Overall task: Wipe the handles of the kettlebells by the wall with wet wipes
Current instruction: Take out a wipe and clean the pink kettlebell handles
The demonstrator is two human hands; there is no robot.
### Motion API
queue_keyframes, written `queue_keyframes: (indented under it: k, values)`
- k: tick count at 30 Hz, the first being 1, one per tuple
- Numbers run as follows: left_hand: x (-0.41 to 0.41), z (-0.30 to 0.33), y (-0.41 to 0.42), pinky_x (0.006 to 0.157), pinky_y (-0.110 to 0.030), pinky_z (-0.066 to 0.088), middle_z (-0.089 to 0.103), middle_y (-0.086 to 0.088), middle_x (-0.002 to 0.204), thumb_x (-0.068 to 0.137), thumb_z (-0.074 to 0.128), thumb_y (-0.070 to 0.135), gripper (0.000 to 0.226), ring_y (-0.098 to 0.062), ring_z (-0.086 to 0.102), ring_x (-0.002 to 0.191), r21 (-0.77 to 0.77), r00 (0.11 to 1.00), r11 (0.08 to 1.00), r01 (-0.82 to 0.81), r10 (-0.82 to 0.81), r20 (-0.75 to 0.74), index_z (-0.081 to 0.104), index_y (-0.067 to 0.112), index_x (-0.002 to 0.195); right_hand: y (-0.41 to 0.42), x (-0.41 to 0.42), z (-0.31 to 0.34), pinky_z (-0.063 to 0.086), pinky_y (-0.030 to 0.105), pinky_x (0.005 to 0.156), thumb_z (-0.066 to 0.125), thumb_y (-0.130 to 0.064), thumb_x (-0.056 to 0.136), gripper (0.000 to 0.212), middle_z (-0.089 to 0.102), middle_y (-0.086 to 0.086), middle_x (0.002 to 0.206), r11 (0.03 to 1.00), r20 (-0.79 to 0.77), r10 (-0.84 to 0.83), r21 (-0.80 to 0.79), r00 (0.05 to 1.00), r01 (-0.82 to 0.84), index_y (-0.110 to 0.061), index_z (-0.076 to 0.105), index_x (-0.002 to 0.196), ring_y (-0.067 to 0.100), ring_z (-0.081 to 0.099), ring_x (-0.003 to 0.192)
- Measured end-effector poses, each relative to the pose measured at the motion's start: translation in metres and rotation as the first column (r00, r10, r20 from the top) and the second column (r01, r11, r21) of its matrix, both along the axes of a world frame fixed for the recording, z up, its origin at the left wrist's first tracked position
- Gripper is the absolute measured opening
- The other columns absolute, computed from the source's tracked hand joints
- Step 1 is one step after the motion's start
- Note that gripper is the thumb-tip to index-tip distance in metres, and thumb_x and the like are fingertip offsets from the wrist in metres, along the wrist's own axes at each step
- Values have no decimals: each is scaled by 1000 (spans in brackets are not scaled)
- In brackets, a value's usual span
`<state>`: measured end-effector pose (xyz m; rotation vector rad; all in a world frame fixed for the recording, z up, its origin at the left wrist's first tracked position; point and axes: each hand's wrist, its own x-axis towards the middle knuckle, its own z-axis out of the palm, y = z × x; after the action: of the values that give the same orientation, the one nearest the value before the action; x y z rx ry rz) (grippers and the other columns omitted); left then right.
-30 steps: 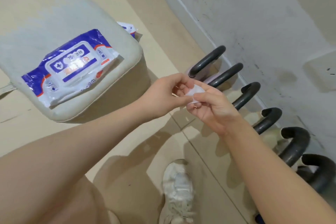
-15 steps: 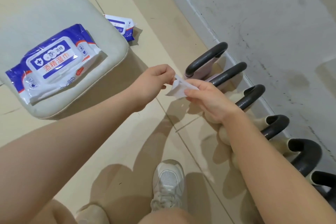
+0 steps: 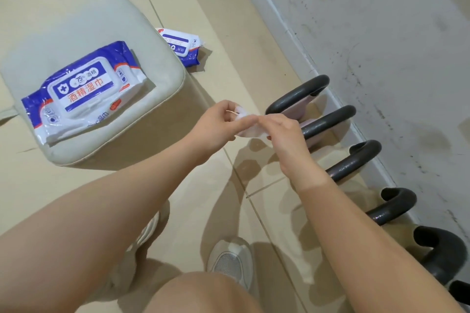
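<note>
Several kettlebells stand in a row along the grey wall, their dark handles arching up; the farthest handle (image 3: 296, 95) and the second handle (image 3: 328, 121) lie just right of my hands. A small white wet wipe (image 3: 248, 126) is pinched between both hands in mid-air above the floor. My left hand (image 3: 216, 126) grips its left end and my right hand (image 3: 284, 136) its right end. A large blue-and-white wet wipe pack (image 3: 84, 91) lies with its lid closed on a pale cushioned stool (image 3: 157, 58).
A second, smaller wipe pack (image 3: 181, 46) lies on the tiled floor behind the stool. My white shoe (image 3: 231, 262) and a bare knee (image 3: 203, 292) are below my hands. The wall (image 3: 381, 46) runs diagonally on the right.
The wipe went from crumpled between my fingers to pulled out between both hands. The view shifted, bringing the stool and packs lower and more central.
</note>
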<state>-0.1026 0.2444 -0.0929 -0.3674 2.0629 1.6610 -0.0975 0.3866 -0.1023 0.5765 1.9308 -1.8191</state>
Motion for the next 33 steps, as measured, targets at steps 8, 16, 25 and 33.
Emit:
queue_keyframes:
  k: [8, 16, 25, 33]
  values:
    - [-14, -23, 0, 56, -16, 39, 55, 1, 61, 78, 70, 10, 8, -4, 49, 51, -126, 986, 978, 164, -159, 46, 62, 12, 76, 22, 0, -8, 54, 33, 87, 39, -20, 98, 27, 65, 11, 93, 923, 106, -360, -108, 927, 370, -14, 61, 82, 21, 64, 95]
    - [-27, -36, 15, 77, -27, 54, 71, 3, 80, 95, 44, 18, 15, -11, 67, 77, 559, 890, 778, -288, 3, 455, 59, 15, 95, 12, -10, -18, 52, 29, 79, 20, -27, 103, 41, 63, 10, 106, 666, 358, -455, -471, 815, 578, -5, 49, 122, 21, 62, 96]
    - [-42, -39, 33, 64, -30, 47, 61, -12, 86, 97, 38, 19, 18, -18, 59, 63, 555, 927, 799, -232, 8, 375, 52, 7, 101, 10, -24, -15, 43, 50, 97, 53, -38, 89, 52, 67, 16, 104, 937, 97, -194, -278, 976, 213, 5, 54, 118, 30, 65, 95]
    - [-56, -42, 29, 69, -34, 39, 55, -9, 85, 95, 46, 32, 23, -24, 48, 78, 298, 972, 954, -42, -30, 232, 49, 16, 79, 21, -19, 1, 37, 27, 52, 49, -29, 94, 23, 48, 6, 61, 949, -11, -306, 80, 952, 306, -12, 57, 81, 16, 43, 54]
